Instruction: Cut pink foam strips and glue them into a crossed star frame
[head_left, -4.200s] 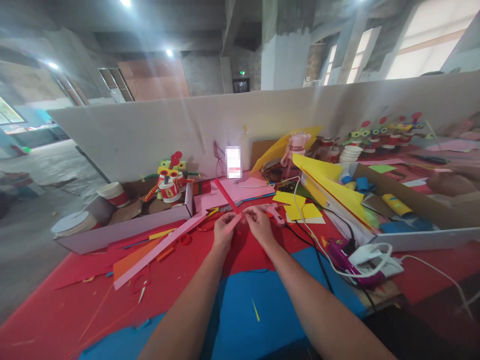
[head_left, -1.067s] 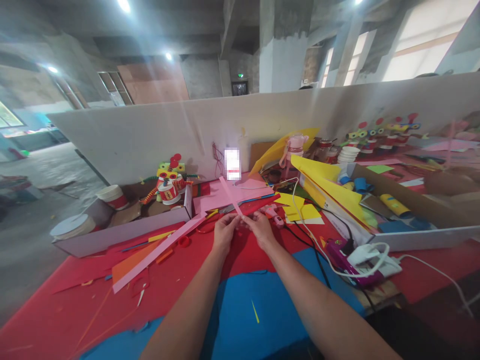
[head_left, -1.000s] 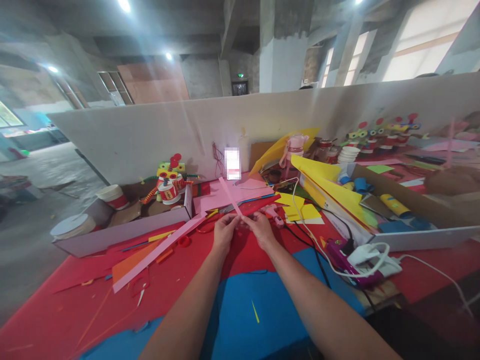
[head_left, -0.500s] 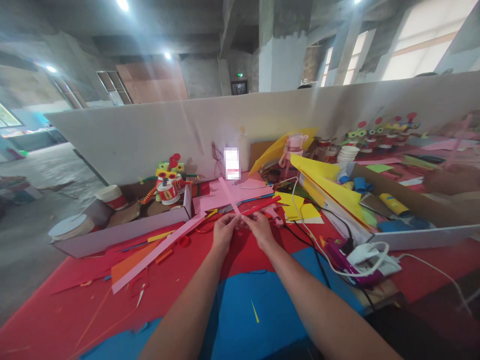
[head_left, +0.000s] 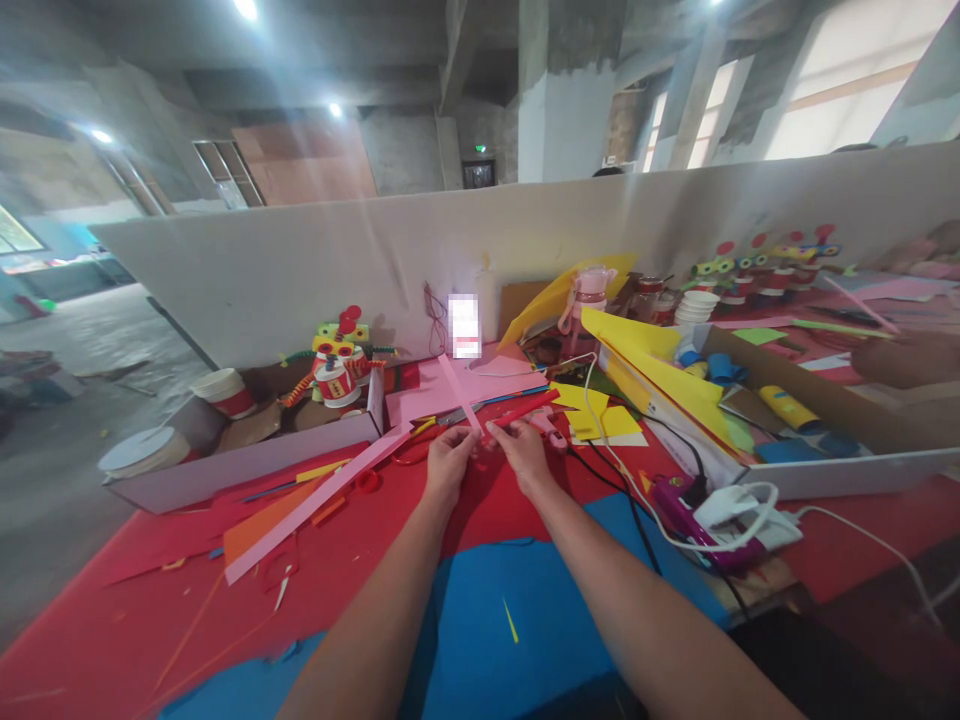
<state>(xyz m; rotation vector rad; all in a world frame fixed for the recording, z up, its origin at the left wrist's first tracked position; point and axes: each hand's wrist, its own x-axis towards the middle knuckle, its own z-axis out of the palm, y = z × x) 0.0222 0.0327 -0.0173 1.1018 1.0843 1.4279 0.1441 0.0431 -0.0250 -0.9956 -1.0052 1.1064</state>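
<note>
My left hand is closed in a pinch on the lower end of a pink paper strip, which slants up and away over the pink sheets. My right hand is just beside it, thumb and fingers pressed together, a small gap from the left fingertips. Whatever is between the right fingers is too small to make out. A longer pink strip runs from near my left hand toward the lower left; I cannot tell whether it joins the held one. Scissors lie behind my left hand, and a pink glue gun behind my right.
Blue sheets lie under my forearms on the red tabletop. At left a box holds cups and a paper-cup figure. At right are a purple power strip with cables and a box of paper tubes.
My right hand has moved slightly right, opening a small gap between the fingertips of both hands. The pink strips have barely moved. At far right, a person's hand and a pink strip have shifted.
</note>
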